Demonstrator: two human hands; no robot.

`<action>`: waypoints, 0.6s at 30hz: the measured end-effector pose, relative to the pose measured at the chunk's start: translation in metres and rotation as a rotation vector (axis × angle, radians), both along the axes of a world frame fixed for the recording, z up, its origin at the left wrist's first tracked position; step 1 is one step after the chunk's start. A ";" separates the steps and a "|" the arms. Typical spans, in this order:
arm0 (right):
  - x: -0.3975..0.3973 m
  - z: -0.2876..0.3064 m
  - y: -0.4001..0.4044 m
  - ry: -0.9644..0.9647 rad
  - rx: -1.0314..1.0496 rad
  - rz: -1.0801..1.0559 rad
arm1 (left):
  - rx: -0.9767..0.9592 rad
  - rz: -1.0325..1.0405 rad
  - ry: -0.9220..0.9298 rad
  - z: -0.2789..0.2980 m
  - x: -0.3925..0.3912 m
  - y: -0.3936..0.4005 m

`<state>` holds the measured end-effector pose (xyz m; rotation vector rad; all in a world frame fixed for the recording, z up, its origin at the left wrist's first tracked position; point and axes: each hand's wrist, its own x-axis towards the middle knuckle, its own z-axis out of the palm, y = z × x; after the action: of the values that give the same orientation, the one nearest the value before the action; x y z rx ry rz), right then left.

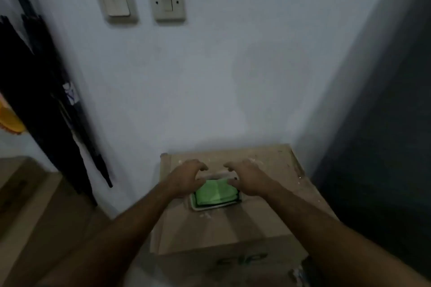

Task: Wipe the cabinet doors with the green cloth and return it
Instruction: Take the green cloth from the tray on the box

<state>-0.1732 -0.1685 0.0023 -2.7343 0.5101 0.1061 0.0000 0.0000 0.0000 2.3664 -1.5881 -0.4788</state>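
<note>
A folded green cloth (214,191) lies in a small white tray (215,208) on top of a cardboard box (245,223). My left hand (186,176) hovers over the cloth's left side, fingers loosely curled and holding nothing. My right hand (247,178) hovers over the cloth's right side, fingers loosely curled too, its thumb near the cloth's upper right corner. Whether either hand touches the cloth or tray is unclear. No cabinet door is plainly in view.
The box stands against a pale wall (210,77) with two switches (140,3). Dark long objects (46,100) lean at the left. A dark panel (384,135) runs down the right. Another cardboard box (23,205) sits at lower left.
</note>
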 end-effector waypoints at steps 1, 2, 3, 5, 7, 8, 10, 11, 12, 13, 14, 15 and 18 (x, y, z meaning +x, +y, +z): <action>0.002 -0.007 0.001 0.045 -0.001 -0.003 | 0.037 0.008 0.002 -0.008 0.000 -0.003; 0.005 -0.014 0.001 0.066 -0.025 0.002 | 0.049 0.018 0.001 -0.013 -0.001 -0.004; 0.006 -0.023 0.002 0.092 -0.059 0.005 | 0.090 0.031 -0.018 -0.023 -0.001 -0.005; 0.007 -0.034 0.007 0.125 -0.133 0.038 | 0.154 0.029 -0.090 -0.038 -0.002 -0.004; 0.009 -0.043 0.012 0.136 -0.233 0.085 | 0.167 0.028 -0.158 -0.051 -0.001 -0.003; 0.010 -0.044 0.014 0.135 -0.283 0.097 | 0.159 0.031 -0.182 -0.055 -0.001 -0.003; 0.013 -0.047 0.019 0.131 -0.374 0.095 | 0.140 0.055 -0.202 -0.061 -0.001 -0.004; 0.014 -0.047 0.021 0.122 -0.398 0.087 | 0.116 0.069 -0.200 -0.063 -0.001 -0.005; 0.015 -0.046 0.022 0.118 -0.408 0.084 | 0.086 0.078 -0.184 -0.064 0.000 -0.006; 0.016 -0.045 0.022 0.114 -0.405 0.082 | 0.060 0.084 -0.155 -0.063 0.000 -0.007; 0.017 -0.045 0.021 0.109 -0.391 0.082 | 0.041 0.086 -0.108 -0.061 0.000 -0.007; 0.017 -0.044 0.020 0.095 -0.367 0.077 | 0.019 0.086 -0.051 -0.058 -0.001 -0.006; 0.013 -0.040 0.016 0.036 -0.225 0.049 | -0.056 0.085 0.141 -0.047 -0.006 -0.001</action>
<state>-0.1601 -0.1524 -0.0379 -2.9706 0.4918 0.1168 -0.0061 -0.0012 -0.0473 2.2928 -1.4154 -0.5628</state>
